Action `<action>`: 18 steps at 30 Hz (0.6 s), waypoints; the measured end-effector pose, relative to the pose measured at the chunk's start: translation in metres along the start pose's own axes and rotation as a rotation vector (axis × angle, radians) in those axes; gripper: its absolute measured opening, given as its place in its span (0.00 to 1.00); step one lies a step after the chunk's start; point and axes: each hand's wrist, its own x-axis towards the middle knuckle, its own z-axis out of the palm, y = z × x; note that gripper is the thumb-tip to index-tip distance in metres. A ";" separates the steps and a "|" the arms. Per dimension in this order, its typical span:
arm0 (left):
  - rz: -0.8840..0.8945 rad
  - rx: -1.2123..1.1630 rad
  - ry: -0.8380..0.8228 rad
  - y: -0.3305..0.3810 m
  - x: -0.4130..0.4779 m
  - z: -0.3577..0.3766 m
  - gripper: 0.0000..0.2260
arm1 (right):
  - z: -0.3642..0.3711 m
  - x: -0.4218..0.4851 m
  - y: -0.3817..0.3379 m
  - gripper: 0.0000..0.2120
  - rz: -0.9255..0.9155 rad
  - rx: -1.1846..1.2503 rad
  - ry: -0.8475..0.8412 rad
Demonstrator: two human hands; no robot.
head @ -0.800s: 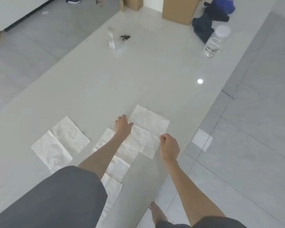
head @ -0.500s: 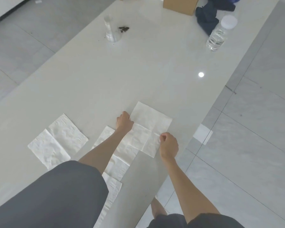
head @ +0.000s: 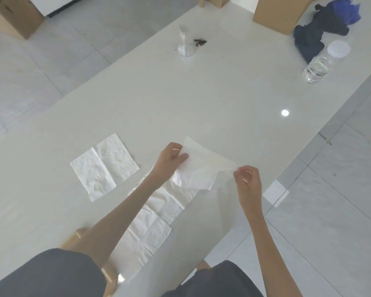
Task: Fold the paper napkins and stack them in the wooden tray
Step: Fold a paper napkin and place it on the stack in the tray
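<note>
A white paper napkin (head: 201,166) hangs lifted off the white table (head: 180,99), bent and partly folded. My left hand (head: 169,159) pinches its left corner. My right hand (head: 247,179) pinches its right corner. A half-folded napkin (head: 104,166) lies flat to the left. Under my left forearm, several unfolded napkins (head: 150,224) lie in a row toward me. A wooden tray (head: 109,275) shows only as a tan rim at the bottom, mostly hidden by my sleeve and arm.
At the far end stand a clear glass bottle (head: 185,42) beside dark crumbs (head: 199,42), a plastic water bottle (head: 321,63), dark blue cloth (head: 321,33) and a cardboard box (head: 281,11). The table edge runs diagonally on the right, with tiled floor beyond.
Both hands have pinched the napkin's corners and raised it off the table; it was lying flat before. The view has tilted down, bringing the tray rim into sight.
</note>
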 end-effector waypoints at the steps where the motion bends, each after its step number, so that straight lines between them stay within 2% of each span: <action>1: 0.007 -0.050 0.035 0.003 -0.015 -0.009 0.06 | 0.003 -0.002 -0.011 0.08 -0.030 -0.001 -0.040; 7: 0.059 -0.249 0.304 -0.003 -0.102 -0.073 0.13 | 0.052 -0.024 -0.064 0.22 -0.073 0.002 -0.441; 10: 0.097 -0.265 0.438 -0.017 -0.152 -0.107 0.19 | 0.092 -0.041 -0.081 0.26 -0.051 0.005 -0.656; 12: 0.115 -0.244 0.540 -0.031 -0.189 -0.128 0.17 | 0.124 -0.061 -0.090 0.28 -0.055 -0.012 -0.775; 15: 0.092 -0.263 0.679 -0.055 -0.249 -0.156 0.14 | 0.174 -0.100 -0.097 0.26 -0.039 -0.014 -0.926; 17: 0.089 -0.381 0.740 -0.074 -0.295 -0.174 0.16 | 0.209 -0.135 -0.097 0.21 -0.120 -0.080 -1.024; 18: 0.091 -0.436 0.746 -0.080 -0.310 -0.180 0.17 | 0.219 -0.147 -0.097 0.22 -0.169 -0.112 -1.050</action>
